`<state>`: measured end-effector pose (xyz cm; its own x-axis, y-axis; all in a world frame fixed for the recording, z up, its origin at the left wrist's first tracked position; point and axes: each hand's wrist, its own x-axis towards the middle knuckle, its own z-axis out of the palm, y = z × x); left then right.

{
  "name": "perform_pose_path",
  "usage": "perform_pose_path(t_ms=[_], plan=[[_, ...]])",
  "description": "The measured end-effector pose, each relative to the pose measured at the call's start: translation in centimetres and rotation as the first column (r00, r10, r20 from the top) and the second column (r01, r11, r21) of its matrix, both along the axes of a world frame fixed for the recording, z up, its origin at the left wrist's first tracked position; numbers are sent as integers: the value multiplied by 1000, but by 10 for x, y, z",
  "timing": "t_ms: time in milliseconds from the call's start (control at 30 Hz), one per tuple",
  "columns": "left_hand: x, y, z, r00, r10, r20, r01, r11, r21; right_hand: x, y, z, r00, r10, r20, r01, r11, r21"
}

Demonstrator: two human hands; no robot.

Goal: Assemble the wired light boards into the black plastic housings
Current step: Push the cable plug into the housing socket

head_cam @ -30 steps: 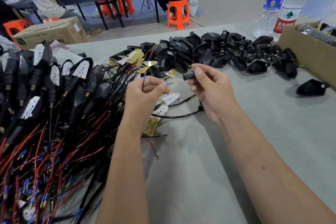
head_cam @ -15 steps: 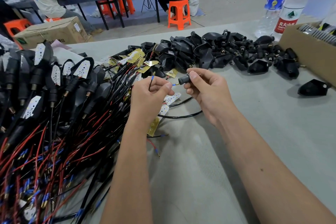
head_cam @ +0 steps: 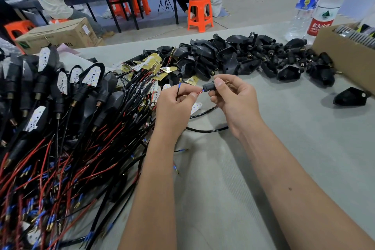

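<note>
Left hand [head_cam: 174,101] pinches a pair of wires [head_cam: 178,91], the red lead's tip pointing right, straight at the mouth of the small black housing [head_cam: 209,87] gripped in the right hand [head_cam: 233,97]. Both are held up over the counter [head_cam: 304,148], nearly touching. The housing's long axis runs left to right, in line with the wire, so I'd say threading is the step in hand. Spare housings [head_cam: 253,55] lie heaped beyond, finished lamps [head_cam: 60,97] at left.
</note>
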<state>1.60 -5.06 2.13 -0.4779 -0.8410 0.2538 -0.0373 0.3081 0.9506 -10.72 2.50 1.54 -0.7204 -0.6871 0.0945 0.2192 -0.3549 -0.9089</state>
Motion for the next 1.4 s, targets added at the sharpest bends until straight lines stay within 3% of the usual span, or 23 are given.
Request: perform_pose_path(t_ms=[100,267,400,767,1033,1267,1400], plan=[[-1,-2,-2,1000,7,-15,-6,999,50,-1,0,0,1000,-20,5,20,1000,3],[-5,4,-1,976,125,-181,-86,974,207,1,2,1,998,57,-21,-57,998,37],[-4,3,3,959,52,-279,58,926,372,0,1,2,999,-38,-35,39,998,40],[-1,0,1,986,-15,-168,90,892,442,-2,-1,3,979,-147,142,155,987,-48],[7,-1,0,994,-88,-71,109,923,368,-8,2,4,970,-115,215,135,987,-83],[-2,2,10,971,-39,-234,145,879,454,-4,-1,1,983,-29,181,47,994,-95],[-2,2,10,978,-74,-197,158,878,452,-4,2,5,990,15,137,-5,998,-69]])
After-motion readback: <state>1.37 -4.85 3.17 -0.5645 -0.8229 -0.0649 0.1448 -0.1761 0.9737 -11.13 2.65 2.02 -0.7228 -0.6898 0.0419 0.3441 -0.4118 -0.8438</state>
